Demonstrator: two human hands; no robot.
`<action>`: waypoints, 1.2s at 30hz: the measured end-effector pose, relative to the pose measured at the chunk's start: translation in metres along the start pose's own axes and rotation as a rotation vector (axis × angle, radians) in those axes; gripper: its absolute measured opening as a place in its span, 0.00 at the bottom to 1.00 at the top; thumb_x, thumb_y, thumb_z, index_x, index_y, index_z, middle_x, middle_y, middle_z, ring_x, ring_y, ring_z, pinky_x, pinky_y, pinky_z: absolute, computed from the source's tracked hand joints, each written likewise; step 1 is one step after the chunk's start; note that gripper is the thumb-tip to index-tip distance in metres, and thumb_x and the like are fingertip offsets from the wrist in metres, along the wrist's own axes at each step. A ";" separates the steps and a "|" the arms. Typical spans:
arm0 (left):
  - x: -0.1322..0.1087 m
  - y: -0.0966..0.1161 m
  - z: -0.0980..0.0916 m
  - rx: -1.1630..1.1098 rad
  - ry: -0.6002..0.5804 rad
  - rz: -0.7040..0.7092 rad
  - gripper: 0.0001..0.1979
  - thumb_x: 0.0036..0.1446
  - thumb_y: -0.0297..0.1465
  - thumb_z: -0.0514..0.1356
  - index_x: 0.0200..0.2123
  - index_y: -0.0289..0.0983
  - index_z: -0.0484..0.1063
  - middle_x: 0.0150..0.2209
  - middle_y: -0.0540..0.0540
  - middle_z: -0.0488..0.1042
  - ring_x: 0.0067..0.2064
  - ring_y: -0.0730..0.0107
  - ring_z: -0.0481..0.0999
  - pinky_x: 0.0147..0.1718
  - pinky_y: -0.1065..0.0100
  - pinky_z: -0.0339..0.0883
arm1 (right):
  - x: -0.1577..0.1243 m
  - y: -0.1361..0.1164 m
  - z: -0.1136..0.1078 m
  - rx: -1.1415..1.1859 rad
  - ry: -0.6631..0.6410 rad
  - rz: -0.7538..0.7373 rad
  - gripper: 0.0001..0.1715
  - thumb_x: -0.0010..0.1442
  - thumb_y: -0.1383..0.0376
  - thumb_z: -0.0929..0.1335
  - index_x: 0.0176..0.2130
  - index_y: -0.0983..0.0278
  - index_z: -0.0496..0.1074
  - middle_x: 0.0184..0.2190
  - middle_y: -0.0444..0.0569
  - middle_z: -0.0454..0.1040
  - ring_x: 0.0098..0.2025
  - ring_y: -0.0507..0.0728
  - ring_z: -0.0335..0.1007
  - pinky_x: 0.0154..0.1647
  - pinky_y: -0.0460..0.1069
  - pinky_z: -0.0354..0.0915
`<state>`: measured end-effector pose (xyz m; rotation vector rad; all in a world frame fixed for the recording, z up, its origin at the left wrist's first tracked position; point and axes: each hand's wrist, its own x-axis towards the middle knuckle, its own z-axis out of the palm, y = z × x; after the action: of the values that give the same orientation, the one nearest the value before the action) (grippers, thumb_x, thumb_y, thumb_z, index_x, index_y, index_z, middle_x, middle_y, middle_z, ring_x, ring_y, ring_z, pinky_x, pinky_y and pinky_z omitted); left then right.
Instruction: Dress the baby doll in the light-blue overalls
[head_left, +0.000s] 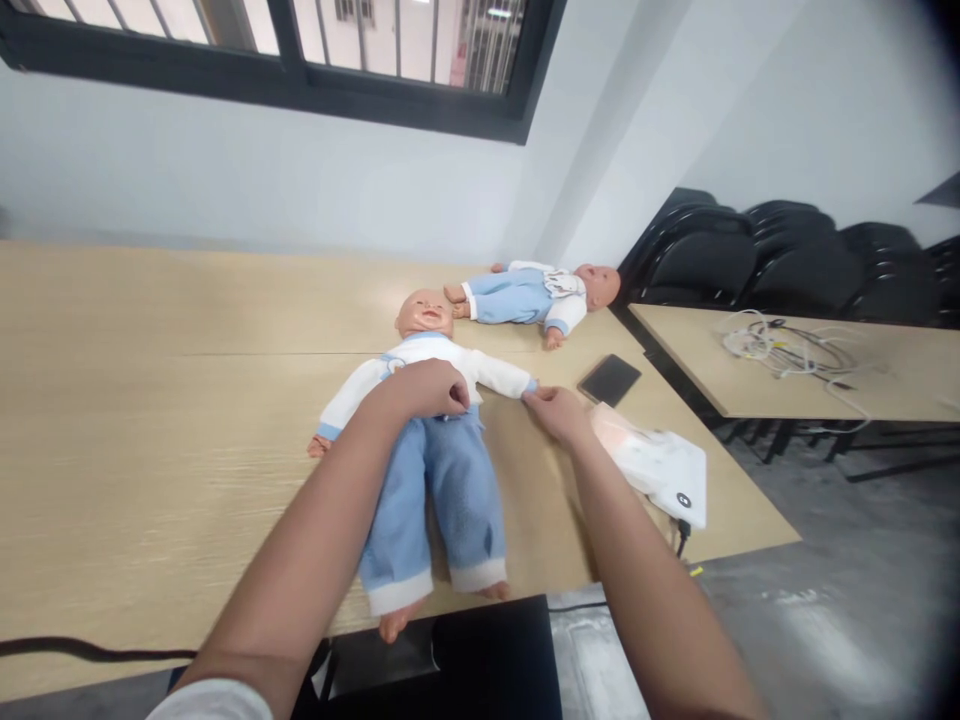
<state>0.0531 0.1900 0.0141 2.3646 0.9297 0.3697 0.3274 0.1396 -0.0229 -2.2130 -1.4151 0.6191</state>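
A baby doll (pixel 469 480) lies on its back on the wooden table, wearing a white top with blue trim and blue trousers, its feet toward me. My left hand (pixel 433 388) is closed over the front of the doll's top; whatever its fingers may hold is hidden. Out at the side, my right hand (pixel 556 412) pinches the blue sleeve cuff (pixel 532 386) at the end of the doll's outstretched arm. The doll's other arm rests on the table with its hand (pixel 319 445) showing.
A second, similarly dressed doll (pixel 517 294) lies behind. Beside my right arm are a dark phone (pixel 609 380) and a white device with a cable (pixel 671 475). Tangled cables (pixel 787 345) lie on another table; black chairs (pixel 701 255) are stacked behind it.
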 end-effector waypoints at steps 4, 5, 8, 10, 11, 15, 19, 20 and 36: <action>0.001 0.001 -0.002 0.048 -0.037 -0.024 0.09 0.49 0.26 0.65 0.33 0.41 0.86 0.33 0.48 0.85 0.35 0.62 0.81 0.35 0.66 0.68 | 0.005 -0.005 0.003 0.292 -0.076 0.045 0.17 0.56 0.54 0.76 0.38 0.65 0.78 0.37 0.53 0.81 0.37 0.58 0.76 0.34 0.47 0.67; 0.000 0.002 -0.003 0.051 -0.047 -0.025 0.09 0.50 0.27 0.65 0.33 0.41 0.86 0.34 0.48 0.85 0.35 0.62 0.81 0.35 0.66 0.68 | 0.008 -0.007 0.006 0.408 -0.091 0.066 0.17 0.56 0.54 0.76 0.38 0.65 0.77 0.36 0.52 0.81 0.34 0.56 0.75 0.30 0.46 0.66; -0.001 0.007 -0.006 0.055 -0.075 -0.029 0.10 0.51 0.27 0.64 0.35 0.40 0.86 0.35 0.48 0.85 0.36 0.63 0.81 0.37 0.67 0.69 | 0.018 -0.014 0.016 0.781 -0.117 0.193 0.17 0.61 0.52 0.74 0.38 0.64 0.74 0.31 0.49 0.78 0.27 0.52 0.71 0.23 0.44 0.64; -0.003 0.009 -0.008 0.064 -0.088 -0.035 0.11 0.52 0.27 0.64 0.36 0.39 0.86 0.36 0.49 0.85 0.37 0.65 0.81 0.39 0.67 0.69 | 0.027 -0.021 0.024 0.961 -0.083 0.291 0.17 0.63 0.52 0.73 0.40 0.63 0.74 0.31 0.48 0.78 0.28 0.52 0.73 0.25 0.45 0.70; -0.003 0.010 -0.008 0.068 -0.091 -0.037 0.11 0.52 0.27 0.63 0.37 0.40 0.86 0.36 0.49 0.85 0.37 0.65 0.81 0.39 0.68 0.69 | 0.032 -0.025 0.028 1.019 -0.056 0.327 0.17 0.63 0.53 0.74 0.41 0.63 0.73 0.32 0.48 0.78 0.30 0.52 0.75 0.29 0.46 0.74; -0.003 0.010 -0.009 0.087 -0.105 -0.053 0.11 0.53 0.29 0.64 0.37 0.41 0.85 0.37 0.51 0.85 0.38 0.66 0.81 0.38 0.69 0.68 | 0.047 -0.042 0.041 1.150 0.075 0.327 0.15 0.61 0.60 0.75 0.45 0.63 0.73 0.38 0.48 0.80 0.35 0.53 0.78 0.37 0.48 0.78; 0.001 0.010 -0.010 0.083 -0.083 0.016 0.11 0.55 0.30 0.63 0.39 0.42 0.85 0.39 0.51 0.85 0.39 0.67 0.81 0.39 0.70 0.67 | 0.045 -0.050 0.046 0.985 0.256 -0.141 0.27 0.58 0.58 0.76 0.53 0.65 0.72 0.43 0.50 0.80 0.42 0.55 0.78 0.44 0.49 0.76; 0.002 0.010 -0.009 0.089 -0.061 0.055 0.11 0.55 0.29 0.63 0.39 0.42 0.84 0.40 0.51 0.85 0.39 0.67 0.80 0.39 0.70 0.67 | 0.042 -0.051 0.046 0.885 0.270 -0.299 0.31 0.57 0.57 0.76 0.56 0.64 0.72 0.46 0.51 0.80 0.44 0.56 0.78 0.46 0.50 0.76; -0.004 0.022 -0.021 0.255 0.309 0.391 0.11 0.67 0.31 0.58 0.37 0.40 0.81 0.40 0.46 0.82 0.45 0.63 0.78 0.48 0.62 0.67 | 0.021 -0.043 0.042 -0.064 0.201 -1.096 0.29 0.66 0.67 0.69 0.64 0.58 0.71 0.61 0.55 0.76 0.62 0.65 0.72 0.63 0.61 0.68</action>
<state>0.0525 0.1821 0.0442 2.7807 0.6688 0.8324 0.2799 0.1804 -0.0351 -1.1537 -2.1896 -0.0422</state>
